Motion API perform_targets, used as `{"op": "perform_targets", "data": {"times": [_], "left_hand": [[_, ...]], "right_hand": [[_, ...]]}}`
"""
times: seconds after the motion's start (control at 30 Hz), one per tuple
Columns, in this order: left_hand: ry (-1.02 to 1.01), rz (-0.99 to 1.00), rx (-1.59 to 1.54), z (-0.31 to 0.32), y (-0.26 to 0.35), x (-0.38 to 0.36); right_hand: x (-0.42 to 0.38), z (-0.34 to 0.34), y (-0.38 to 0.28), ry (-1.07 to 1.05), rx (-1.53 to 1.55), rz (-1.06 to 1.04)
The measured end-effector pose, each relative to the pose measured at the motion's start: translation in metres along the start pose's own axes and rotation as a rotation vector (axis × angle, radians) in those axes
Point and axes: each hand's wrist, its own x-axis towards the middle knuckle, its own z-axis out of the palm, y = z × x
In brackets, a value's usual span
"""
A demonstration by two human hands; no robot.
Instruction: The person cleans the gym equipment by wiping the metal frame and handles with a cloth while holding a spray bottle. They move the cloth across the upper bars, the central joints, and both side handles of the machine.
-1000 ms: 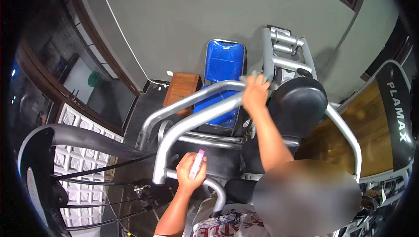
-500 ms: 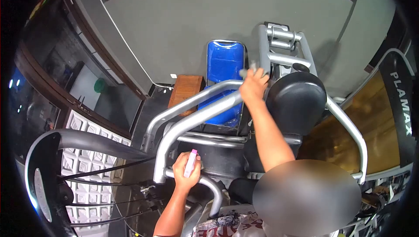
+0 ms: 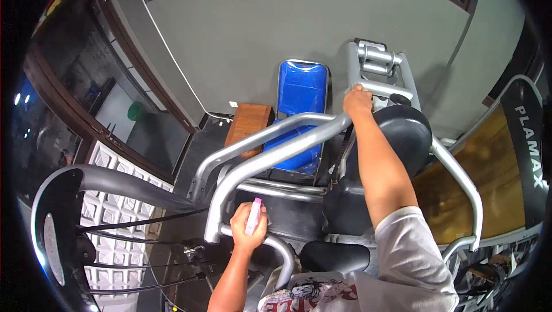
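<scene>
My left hand [image 3: 248, 226] is closed around what looks like a spray bottle [image 3: 253, 220], its slim white head with a pink tip pointing away from me; the rest is hidden in my grip. This hand is beside the lower end of a silver tubular frame [image 3: 276, 152] of a gym machine. My right hand [image 3: 359, 100] reaches forward, fingers curled at the far end of that tube, left of a black padded seat back [image 3: 402, 139]. Its fingertips are mostly hidden, and I cannot make out anything inside them.
Beyond the tubes stand a blue padded chair [image 3: 303, 88] and a brown wooden box [image 3: 248, 122] by the grey wall. A black seat pad [image 3: 334, 256] is close in front of me. At right is a panel lettered PLAMAX [image 3: 528, 145]; cables [image 3: 138, 268] run at lower left.
My right hand has moved right along the tube to its far end; a greyish thing seen at its fingers before is now out of sight. The left hand keeps its grip. The view shifted slightly.
</scene>
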Motion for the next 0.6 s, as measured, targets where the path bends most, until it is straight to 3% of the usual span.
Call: {"op": "perform_targets", "data": {"times": [0.07, 0.2, 0.3, 0.4, 0.6], "left_hand": [[0.013, 0.018, -0.004, 0.0, 0.0, 0.0], [0.026, 0.023, -0.01, 0.001, 0.0, 0.0], [0.032, 0.032, -0.004, 0.001, 0.002, 0.001], [0.034, 0.035, -0.003, 0.001, -0.002, -0.001], [0.038, 0.057, -0.031, -0.003, -0.003, -0.006]], "right_hand": [[0.002, 0.014, -0.007, -0.015, 0.084, 0.076], [-0.013, 0.034, -0.001, -0.011, -0.046, -0.126], [-0.079, 0.021, -0.021, 0.052, 0.082, -0.008], [-0.142, 0.032, -0.024, 0.2, 0.226, -0.227], [-0.24, 0.005, -0.039, -0.285, 0.515, -0.414]]}}
